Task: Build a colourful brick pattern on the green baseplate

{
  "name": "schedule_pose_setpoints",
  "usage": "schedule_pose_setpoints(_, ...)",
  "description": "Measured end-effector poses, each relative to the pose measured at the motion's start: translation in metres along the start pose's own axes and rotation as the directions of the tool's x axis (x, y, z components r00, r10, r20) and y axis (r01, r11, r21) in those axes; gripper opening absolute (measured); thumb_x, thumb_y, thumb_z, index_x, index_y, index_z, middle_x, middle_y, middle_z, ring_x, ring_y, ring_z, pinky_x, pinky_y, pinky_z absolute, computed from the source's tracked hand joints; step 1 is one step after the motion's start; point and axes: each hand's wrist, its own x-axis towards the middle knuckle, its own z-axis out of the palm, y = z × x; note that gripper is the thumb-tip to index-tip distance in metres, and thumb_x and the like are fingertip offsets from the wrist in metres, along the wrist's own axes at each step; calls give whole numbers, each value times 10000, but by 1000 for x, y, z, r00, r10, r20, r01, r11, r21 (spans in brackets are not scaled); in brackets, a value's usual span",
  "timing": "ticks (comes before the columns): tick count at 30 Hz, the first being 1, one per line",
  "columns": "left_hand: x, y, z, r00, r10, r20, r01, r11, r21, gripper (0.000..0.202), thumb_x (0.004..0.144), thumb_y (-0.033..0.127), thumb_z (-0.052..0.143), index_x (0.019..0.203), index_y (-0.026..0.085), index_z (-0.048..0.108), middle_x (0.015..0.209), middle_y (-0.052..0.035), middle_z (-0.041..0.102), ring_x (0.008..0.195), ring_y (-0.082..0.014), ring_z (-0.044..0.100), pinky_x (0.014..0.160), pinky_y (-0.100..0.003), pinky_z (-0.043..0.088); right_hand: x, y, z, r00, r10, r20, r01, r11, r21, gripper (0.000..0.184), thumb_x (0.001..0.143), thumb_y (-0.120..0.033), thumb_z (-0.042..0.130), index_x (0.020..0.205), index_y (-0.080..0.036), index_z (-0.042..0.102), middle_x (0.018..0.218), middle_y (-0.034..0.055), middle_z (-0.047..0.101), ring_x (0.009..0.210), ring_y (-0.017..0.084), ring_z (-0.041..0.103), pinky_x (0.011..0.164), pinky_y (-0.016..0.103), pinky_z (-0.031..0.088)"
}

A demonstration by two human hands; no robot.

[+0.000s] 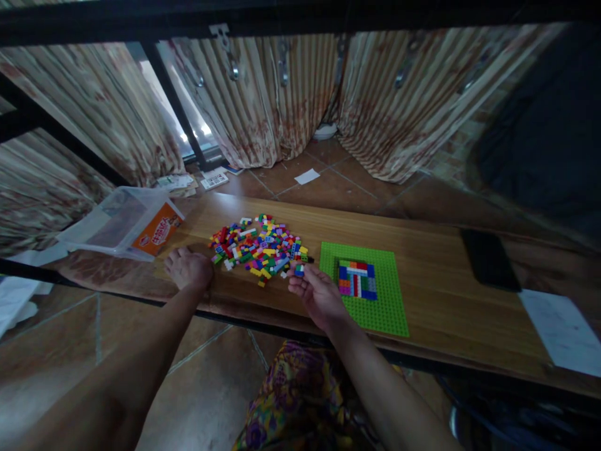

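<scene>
My left hand (188, 267) lies on the wooden table with its fingers spread, left of the pile of toy bricks (263, 247). At the pile's right edge, my right hand (320, 293) pinches a small toy brick (299, 270) between thumb and fingertips. Blue and white show there, but I cannot tell its exact shape. Just right of this hand lies a green baseplate (387, 307). On it stands a rectangular build of several colours (357, 280), with blue corners and red and white bricks in the middle.
A clear plastic box (117, 225) with an orange label stands at the table's left end. Toward the right lie a black phone (489, 258) and a white paper sheet (561, 329). A dark metal bar (300, 15) crosses above, before striped curtains (263, 100).
</scene>
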Motion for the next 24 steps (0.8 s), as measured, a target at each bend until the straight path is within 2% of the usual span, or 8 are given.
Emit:
schedule_pose_setpoints(3, 1, -1, 2, 1000, 5, 5, -5, 1000, 10, 367, 864, 198, 407, 1145, 58, 597, 1237, -230, 570, 1190, -368, 489, 1006, -491, 385, -3, -2, 0, 999, 38, -24, -37, 999, 37, 278, 756, -412, 749, 909, -184, 706, 806, 22, 723, 713, 109, 658, 703, 252, 561)
schedule_pose_setpoints(7, 2, -2, 4, 1000, -10, -13, 11, 1000, 17, 362, 858, 196, 407, 1134, 64, 599, 1222, -225, 575, 1181, -365, 495, 995, -483, 393, -3, -2, 0, 998, 40, -46, -40, 999, 4, 271, 743, -404, 764, 908, -195, 709, 801, 8, 717, 726, 100, 664, 734, 252, 563)
schedule_pose_setpoints(13, 0, 0, 1, 1000, -1, -13, 2, 1000, 18, 359, 854, 206, 403, 1120, 71, 603, 1205, -217, 587, 1175, -363, 493, 990, -465, 394, -2, -5, -1, 997, 37, -63, -40, 998, -44, 290, 675, -388, 797, 849, -179, 698, 800, 19, 702, 657, 98, 612, 595, 222, 524)
schedule_pose_setpoints(19, -2, 2, -1, 1000, -9, -2, 9, 999, 33, 372, 864, 196, 392, 1137, 50, 597, 1214, -222, 586, 1171, -360, 496, 995, -464, 397, -4, -8, 1, 997, -69, -43, 66, 995, -81, 271, 688, -396, 765, 815, -183, 657, 651, -53, 565, 460, 31, 392, 405, 159, 303)
schedule_pose_setpoints(24, -2, 3, -2, 1000, -5, -2, 6, 1000, 24, 365, 861, 193, 404, 1146, 53, 584, 1224, -223, 573, 1186, -358, 481, 999, -478, 388, -2, -10, -1, 996, -47, -77, 38, 993, -112, 264, 709, -404, 735, 816, -186, 633, 598, -82, 476, 399, 13, 209, 360, 162, 148)
